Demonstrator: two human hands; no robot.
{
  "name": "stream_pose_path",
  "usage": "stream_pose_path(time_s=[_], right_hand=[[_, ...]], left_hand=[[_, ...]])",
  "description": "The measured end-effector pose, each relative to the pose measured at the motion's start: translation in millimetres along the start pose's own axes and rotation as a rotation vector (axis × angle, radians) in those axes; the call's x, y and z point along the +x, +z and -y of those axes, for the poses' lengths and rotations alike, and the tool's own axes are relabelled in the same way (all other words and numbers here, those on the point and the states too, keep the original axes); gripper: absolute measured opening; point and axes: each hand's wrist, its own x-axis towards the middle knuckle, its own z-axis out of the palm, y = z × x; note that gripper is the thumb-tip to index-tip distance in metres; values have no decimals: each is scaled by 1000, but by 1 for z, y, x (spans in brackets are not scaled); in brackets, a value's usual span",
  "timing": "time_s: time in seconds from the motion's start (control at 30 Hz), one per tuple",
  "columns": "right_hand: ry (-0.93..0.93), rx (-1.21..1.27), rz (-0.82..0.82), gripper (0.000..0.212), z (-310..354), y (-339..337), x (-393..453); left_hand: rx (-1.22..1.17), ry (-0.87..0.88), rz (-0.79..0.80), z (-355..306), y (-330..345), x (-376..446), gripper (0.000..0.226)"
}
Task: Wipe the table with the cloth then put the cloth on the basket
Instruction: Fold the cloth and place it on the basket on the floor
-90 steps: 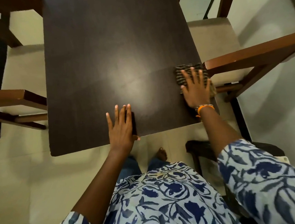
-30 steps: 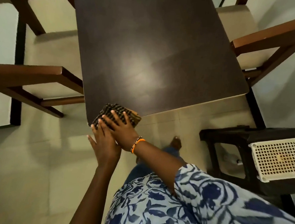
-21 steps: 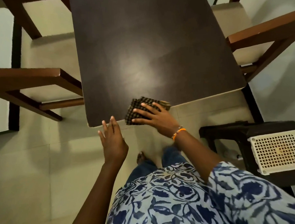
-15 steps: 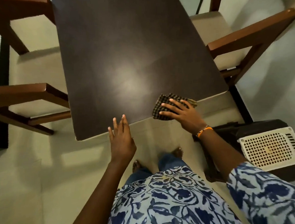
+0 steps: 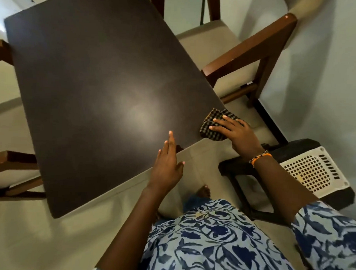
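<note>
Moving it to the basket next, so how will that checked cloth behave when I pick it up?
Probably floppy: the cloth lies crumpled in folds under the right hand, so it should droop when lifted. It seems to overhang the table corner, so it may slide off easily.

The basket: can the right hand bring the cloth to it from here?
Probably yes. The right hand presses the cloth on the table; the basket sits on the stool beside that wrist, nothing between.
</note>
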Motion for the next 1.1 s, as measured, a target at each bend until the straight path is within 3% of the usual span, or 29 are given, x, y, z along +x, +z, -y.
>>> stream_pose_path(time_s=[0.1, 0.23, 0.33, 0.4, 0.53, 0.67, 0.83, 0.97, 1.03, 1.1], right_hand=[[217, 380, -69, 71, -16, 1, -3], [600, 1025, -218, 62, -17, -2, -19], [863, 1351, -303, 64, 1, -7, -34], [925, 1522, -357, 63, 16, -12, -44], [842, 1427, -420, 63, 41, -14, -56], [811, 1315, -517, 64, 53, -23, -61], [833, 1311, -574, 71, 57, -36, -79], [1073, 1514, -922, 68, 44, -36, -102], [1170, 1615, -926, 61, 35, -31, -114], [1145, 1755, -874, 62, 27, -25, -125]], left_hand=[[-76, -1, 87, -19, -5, 22, 89], [-317, -56, 285, -50, -5, 48, 61], [-482, -90, 360, -73, 4, 58, 47], [-482, -71, 386, -87, 12, 66, 45], [-375, -8, 354, -113, 28, 79, 43], [-116, 151, 178, -126, 37, 89, 36], [-124, 367, 285, -138, 34, 96, 29], [-177, 537, 425, -143, 35, 100, 24], [-266, 570, 533, -152, 34, 99, 26], [-343, 571, 661, -164, 39, 100, 27]])
